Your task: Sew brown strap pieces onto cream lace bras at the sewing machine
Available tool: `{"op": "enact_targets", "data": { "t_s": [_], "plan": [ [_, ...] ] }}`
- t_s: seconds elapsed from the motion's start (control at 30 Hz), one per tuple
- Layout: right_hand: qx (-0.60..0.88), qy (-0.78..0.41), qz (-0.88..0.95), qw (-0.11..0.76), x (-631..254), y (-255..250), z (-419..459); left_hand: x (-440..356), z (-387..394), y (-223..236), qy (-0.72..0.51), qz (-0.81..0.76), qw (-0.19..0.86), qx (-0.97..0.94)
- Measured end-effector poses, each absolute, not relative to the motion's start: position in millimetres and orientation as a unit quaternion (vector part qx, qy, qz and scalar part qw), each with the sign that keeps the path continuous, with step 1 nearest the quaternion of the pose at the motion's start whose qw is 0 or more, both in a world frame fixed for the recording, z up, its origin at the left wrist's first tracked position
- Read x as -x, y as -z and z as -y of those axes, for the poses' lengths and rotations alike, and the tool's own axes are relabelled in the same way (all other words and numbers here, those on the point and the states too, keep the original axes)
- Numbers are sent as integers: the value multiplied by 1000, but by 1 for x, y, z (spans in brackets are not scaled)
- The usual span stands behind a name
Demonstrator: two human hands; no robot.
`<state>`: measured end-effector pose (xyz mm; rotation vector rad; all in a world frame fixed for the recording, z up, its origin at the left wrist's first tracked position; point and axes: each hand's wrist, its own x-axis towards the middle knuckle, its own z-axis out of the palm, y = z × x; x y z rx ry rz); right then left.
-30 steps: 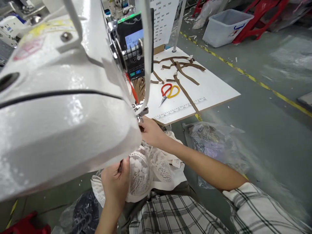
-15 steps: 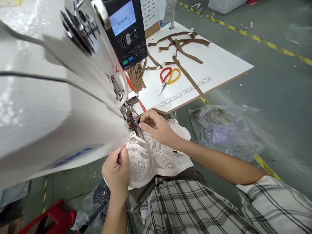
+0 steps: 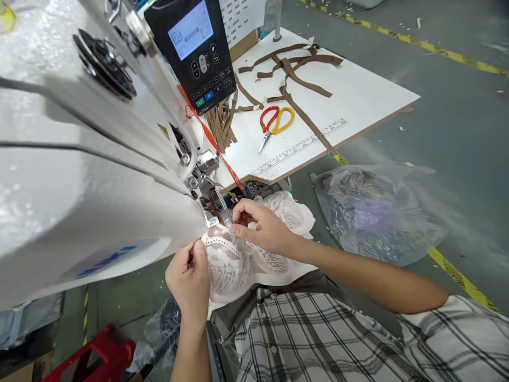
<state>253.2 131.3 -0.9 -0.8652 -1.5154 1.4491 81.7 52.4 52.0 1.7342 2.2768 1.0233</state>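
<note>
A white lace bra [image 3: 233, 262] lies in my lap under the head of a white sewing machine [image 3: 79, 175]. My left hand [image 3: 190, 278] is closed, pinching the near edge of a lace cup. My right hand [image 3: 260, 227] is closed too, its fingertips pinching the garment's upper edge right beside the metal presser foot [image 3: 217, 204]. A second lace cup [image 3: 288, 209] shows behind my right hand.
The machine's black control panel [image 3: 196, 50] hangs above. A white work table [image 3: 358, 95] carries red-and-yellow scissors [image 3: 274, 122], brown straps [image 3: 294, 74] and a printed ruler. A clear plastic bag [image 3: 377, 212] of garments sits on the floor at right; a red stool [image 3: 99, 353] stands lower left.
The view dropped and shifted, revealing the presser foot and control panel. My right hand moved slightly down and towards me along the garment edge; my left hand kept its pinch.
</note>
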Motion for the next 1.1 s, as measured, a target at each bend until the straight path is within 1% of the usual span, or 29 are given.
{"op": "enact_targets", "data": {
  "t_s": [0.27, 0.37, 0.43, 0.5, 0.57, 0.6, 0.63, 0.67, 0.73, 0.83, 0.9, 0.97, 1.03, 1.1],
  "plan": [
    [344, -600, 582, 427, -250, -1, -129, -80, -56, -49, -331, -761, 63, -555],
    [336, -661, 516, 428, -248, 0, -118, -78, -53, -51, -330, -773, 71, -537],
    [309, -743, 431, 408, -248, 2, -108, -76, -47, -55, -320, -766, 112, -546],
    [277, -822, 340, 364, -250, 4, -98, -75, -38, -60, -276, -736, 194, -587],
    [260, -868, 283, 316, -253, 6, -91, -74, -28, -61, -210, -683, 261, -650],
    [259, -878, 271, 298, -255, 6, -87, -74, -23, -59, -178, -655, 267, -684],
    [266, -879, 272, 288, -256, 5, -84, -73, -19, -57, -152, -633, 250, -717],
    [276, -870, 288, 289, -257, 4, -80, -72, -16, -53, -134, -618, 212, -745],
    [303, -813, 377, 325, -260, 0, -72, -69, -10, -44, -118, -618, 105, -770],
    [285, -621, 605, 408, -264, -5, -54, -63, -3, -28, -173, -644, -45, -744],
    [234, -535, 700, 411, -265, -6, -42, -60, 3, -19, -244, -648, -87, -716],
    [206, -539, 724, 379, -263, -4, -30, -59, 9, -13, -294, -652, -92, -693],
    [215, -580, 702, 352, -259, -2, -19, -59, 15, -9, -309, -662, -84, -678],
    [232, -611, 674, 344, -255, 0, -10, -59, 20, -6, -314, -668, -73, -671]
  ]
}}
